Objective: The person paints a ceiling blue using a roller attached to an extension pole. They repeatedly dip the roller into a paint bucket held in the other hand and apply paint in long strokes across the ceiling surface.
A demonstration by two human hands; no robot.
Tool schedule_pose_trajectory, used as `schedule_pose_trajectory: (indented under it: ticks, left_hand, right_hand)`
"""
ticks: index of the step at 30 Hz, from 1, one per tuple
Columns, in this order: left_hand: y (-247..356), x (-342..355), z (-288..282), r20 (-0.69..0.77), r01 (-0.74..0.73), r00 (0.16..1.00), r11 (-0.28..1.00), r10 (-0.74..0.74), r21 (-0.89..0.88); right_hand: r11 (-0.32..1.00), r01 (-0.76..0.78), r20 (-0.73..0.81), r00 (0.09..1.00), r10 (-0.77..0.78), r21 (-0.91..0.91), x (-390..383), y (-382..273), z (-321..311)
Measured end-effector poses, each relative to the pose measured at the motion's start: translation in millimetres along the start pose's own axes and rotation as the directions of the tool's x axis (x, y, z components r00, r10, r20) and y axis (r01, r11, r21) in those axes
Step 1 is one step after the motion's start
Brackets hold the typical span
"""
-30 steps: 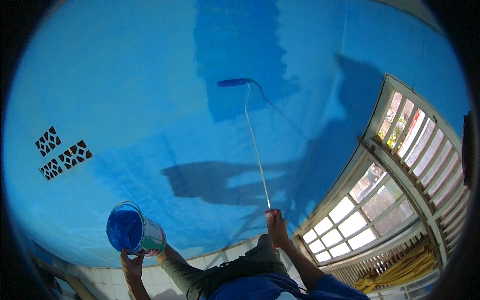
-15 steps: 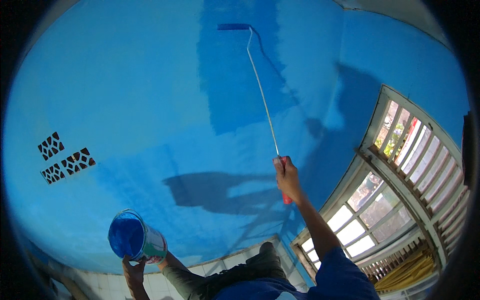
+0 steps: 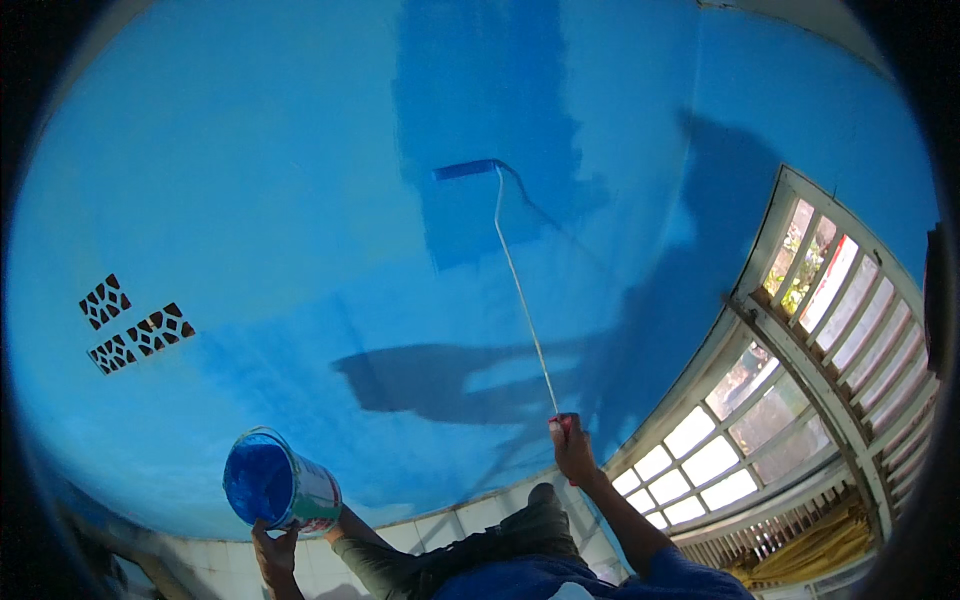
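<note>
**Rolling a blue wall, paint tin in the other hand**

Looking up at a big blue wall (image 3: 250, 200) here. The right hand (image 3: 573, 450) is wrapping around the red grip at the bottom of a long thin pole (image 3: 522, 290), fingers closing tight on it, arm reaching up from the lower edge. The pole is running up and slightly left to a roller (image 3: 465, 170), which is lying flat against the wall and sitting roughly level. The roller is resting on a darker, wetter-looking patch (image 3: 490, 100) of blue that is running in a tall strip up toward the top of the frame, with the lighter blue on either side.

The left hand (image 3: 272, 545) is holding a paint tin (image 3: 283, 485) from underneath, fingers curling around its base. The tin is tilting so its open mouth is facing the camera, and it is showing deep blue paint inside. It is sitting well apart from the roller, down at the lower left.

A shadow (image 3: 450, 380) of the person and pole is falling across the wall between the two hands. Two patterned vent blocks (image 3: 135, 322) are sitting in the wall at far left. A white-framed window (image 3: 800, 370) with many panes is filling the right side, with daylight coming through. A strip of white tiles (image 3: 440, 525) is running along the wall's foot.
</note>
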State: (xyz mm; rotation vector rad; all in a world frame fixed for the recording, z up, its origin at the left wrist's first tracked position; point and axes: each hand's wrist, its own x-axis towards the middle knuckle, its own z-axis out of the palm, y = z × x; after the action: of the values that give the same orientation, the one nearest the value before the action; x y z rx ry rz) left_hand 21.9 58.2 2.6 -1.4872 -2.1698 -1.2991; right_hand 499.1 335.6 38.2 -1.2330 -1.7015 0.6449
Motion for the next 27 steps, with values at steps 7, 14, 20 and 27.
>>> schedule_pose_trajectory:
  ticks: [7,14,20,27]
  left_hand:
    - [22.2,17.0,1.9,0.297,0.561,0.709,0.257,-0.640,-0.787]
    - [27.6,26.4,-16.7,0.367,0.621,0.565,0.087,-0.739,-0.779]
    - [39.2,24.0,-30.4,0.332,0.583,0.803,0.768,-0.495,-0.265]
    - [117.7,54.3,-27.6,0.240,0.549,0.829,0.818,-0.505,-0.174]
  right_hand:
    - [0.987,-0.151,0.076,0.985,0.156,-0.062,-16.7,39.5,10.8]
    - [0.980,-0.169,0.136,0.974,0.182,-0.106,-22.5,31.2,0.9]
    - [0.986,-0.166,0.098,0.981,0.165,0.011,-14.0,17.2,-2.0]
    - [0.991,-0.135,-0.005,0.991,0.135,-0.003,1.6,-21.7,7.8]
